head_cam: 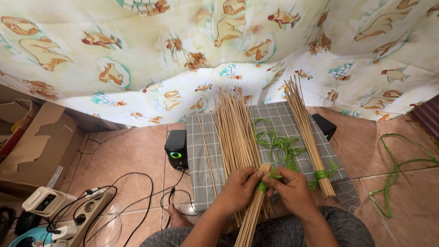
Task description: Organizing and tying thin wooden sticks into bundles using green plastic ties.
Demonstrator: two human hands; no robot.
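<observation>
hands meet at bundle of thin tan bamboo sticks (252, 208): left hand (238, 188) clenched round it, right hand (291, 188) pinching green fibre tie (262, 186), probably knotting.

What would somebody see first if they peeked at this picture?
Probably the two hands in the lower middle: the left hand and right hand pinch a green strip wrapped around a bundle of thin wooden sticks. Behind them, on a grey checked cloth, lies a big loose heap of sticks, and to its right a tied bundle. A pale sheet printed with animals hangs across the top.
</observation>
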